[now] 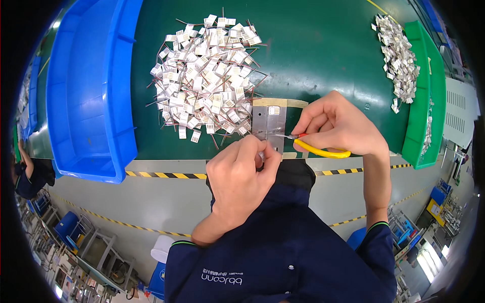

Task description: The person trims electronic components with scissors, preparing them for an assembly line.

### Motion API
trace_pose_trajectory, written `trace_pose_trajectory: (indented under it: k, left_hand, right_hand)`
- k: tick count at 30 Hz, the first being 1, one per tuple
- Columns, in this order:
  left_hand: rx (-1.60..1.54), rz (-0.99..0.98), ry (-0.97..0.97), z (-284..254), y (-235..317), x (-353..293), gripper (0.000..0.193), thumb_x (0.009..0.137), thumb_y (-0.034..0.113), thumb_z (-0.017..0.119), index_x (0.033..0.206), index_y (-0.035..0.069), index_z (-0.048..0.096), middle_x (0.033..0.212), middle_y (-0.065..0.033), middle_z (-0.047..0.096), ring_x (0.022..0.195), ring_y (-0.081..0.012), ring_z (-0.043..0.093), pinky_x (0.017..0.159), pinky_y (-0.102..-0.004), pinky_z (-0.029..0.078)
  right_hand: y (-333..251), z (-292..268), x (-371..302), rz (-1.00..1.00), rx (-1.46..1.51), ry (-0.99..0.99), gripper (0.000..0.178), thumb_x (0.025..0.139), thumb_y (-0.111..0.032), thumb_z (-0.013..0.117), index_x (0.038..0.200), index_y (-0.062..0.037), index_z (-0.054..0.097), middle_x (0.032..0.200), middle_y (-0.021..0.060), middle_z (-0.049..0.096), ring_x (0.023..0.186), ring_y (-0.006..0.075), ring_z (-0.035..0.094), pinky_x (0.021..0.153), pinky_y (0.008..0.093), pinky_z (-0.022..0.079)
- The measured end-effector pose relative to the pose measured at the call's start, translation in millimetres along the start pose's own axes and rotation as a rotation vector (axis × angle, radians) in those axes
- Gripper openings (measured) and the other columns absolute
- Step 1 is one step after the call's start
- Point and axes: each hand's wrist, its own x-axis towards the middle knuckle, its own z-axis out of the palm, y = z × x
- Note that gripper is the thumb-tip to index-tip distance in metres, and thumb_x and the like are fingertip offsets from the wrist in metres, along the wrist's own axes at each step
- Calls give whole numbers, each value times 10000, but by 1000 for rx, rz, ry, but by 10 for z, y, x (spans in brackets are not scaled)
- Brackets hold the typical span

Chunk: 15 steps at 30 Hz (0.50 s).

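Observation:
My left hand (pixel 242 174) is closed in a pinch at the near edge of the green bench; a bit of something pale shows between the fingers, too hidden to name. My right hand (pixel 341 126) grips small pliers (pixel 321 150) with a yellow handle and a red part. Their thin metal tip points left, over a grey metal plate (pixel 260 117) fixed at the bench edge with tan tape. On the plate's upper part lies a small white piece (pixel 274 110) with metal contacts. Just beyond my left hand spreads a big heap of white connectors (pixel 202 76) with short dark wires.
A large blue bin (pixel 83 96) stands left of the heap. At the right, a second pile of white connectors (pixel 396 60) lies beside a green tray (pixel 427 101). Black-and-yellow floor tape (pixel 166 174) runs below the bench edge. Another person (pixel 33 171) is at the far left.

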Motion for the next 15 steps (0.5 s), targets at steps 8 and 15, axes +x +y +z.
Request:
trace_pose_trajectory:
  k: [8,15]
  left_hand:
    - [5,29,15,6,-7,-12,195,674,-19,706,641,21,517,491,-29,465,376,-103,412,378,-243,326]
    - [53,65,16,7,-19,-30,181,673,-20,710,652,23,535,491,-23,462,377,-103,417,378,-237,335]
  right_hand:
    - [-6,-9,65,-11,15,-24,138,735,18,647,830,118,637,722,135,673,657,119,665,574,174,504]
    - [-96,-7,84,-8,38,-60,139,716,5,666,810,106,654,659,106,657,559,74,595,495,171,429]
